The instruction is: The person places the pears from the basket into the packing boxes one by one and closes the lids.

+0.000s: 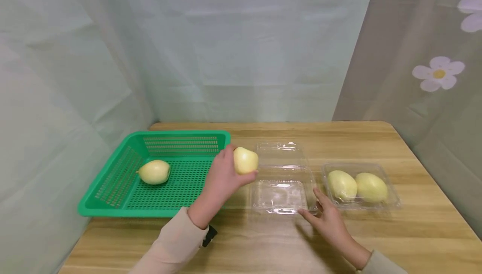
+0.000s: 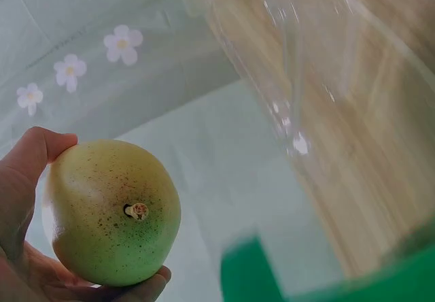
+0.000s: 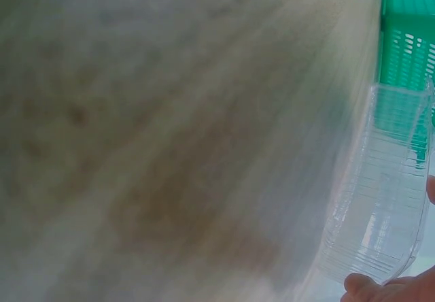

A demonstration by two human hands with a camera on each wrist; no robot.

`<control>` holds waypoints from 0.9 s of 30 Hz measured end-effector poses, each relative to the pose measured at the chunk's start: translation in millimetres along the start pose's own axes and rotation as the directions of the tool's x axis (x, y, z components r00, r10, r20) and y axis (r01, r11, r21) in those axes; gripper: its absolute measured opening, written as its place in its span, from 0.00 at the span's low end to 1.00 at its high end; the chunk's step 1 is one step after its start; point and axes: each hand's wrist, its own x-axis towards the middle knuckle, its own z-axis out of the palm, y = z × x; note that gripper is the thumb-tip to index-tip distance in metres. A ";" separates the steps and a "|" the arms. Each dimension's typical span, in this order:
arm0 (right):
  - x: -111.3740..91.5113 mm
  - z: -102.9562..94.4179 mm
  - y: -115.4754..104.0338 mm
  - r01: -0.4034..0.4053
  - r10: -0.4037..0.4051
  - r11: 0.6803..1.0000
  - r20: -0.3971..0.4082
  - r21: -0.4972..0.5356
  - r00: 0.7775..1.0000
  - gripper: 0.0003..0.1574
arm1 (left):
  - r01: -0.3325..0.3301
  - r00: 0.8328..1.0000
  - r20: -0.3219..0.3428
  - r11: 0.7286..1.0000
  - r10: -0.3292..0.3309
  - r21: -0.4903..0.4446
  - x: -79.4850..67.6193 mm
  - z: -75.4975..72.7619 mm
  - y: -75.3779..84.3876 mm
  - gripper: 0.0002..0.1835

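Observation:
My left hand [image 1: 226, 171] holds a small pale yellow melon [image 1: 246, 161] in the air, between the green basket and an open clear plastic clamshell box [image 1: 282, 194]. Close up in the left wrist view, the melon [image 2: 112, 213] shows a short stem stub and dark specks, with thumb and fingers around its sides. My right hand [image 1: 329, 221] grips the box's near right corner, thumb at the front and a finger on the right side. In the right wrist view the box's ribbed wall [image 3: 380, 186] shows beside the fingertips. The box's lid [image 1: 280, 153] is folded back behind it.
A green plastic basket [image 1: 150, 212] stands on the left with one melon [image 1: 155, 172] inside. To the right, another clear box [image 1: 393, 201] contains two melons [image 1: 342, 185]. All stand on a wooden table [image 1: 263, 244] with curtains behind and at the sides.

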 end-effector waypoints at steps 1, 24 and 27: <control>0.7 0.5 -0.4 0.004 -0.004 1.000 0.001 0.000 1.000 0.52 | 0.000 1.000 0.004 1.000 0.000 -0.004 0.2 2.5 1.3 0.38; 1.8 -0.2 -1.5 0.024 -0.025 0.999 -0.009 -0.032 1.000 0.51 | -0.001 0.993 0.117 0.993 0.015 -0.117 6.0 71.6 18.2 0.39; 1.4 0.4 -1.7 0.023 -0.023 0.999 -0.012 -0.040 1.000 0.51 | 0.007 0.989 0.145 0.995 0.007 -0.096 6.6 80.3 19.3 0.42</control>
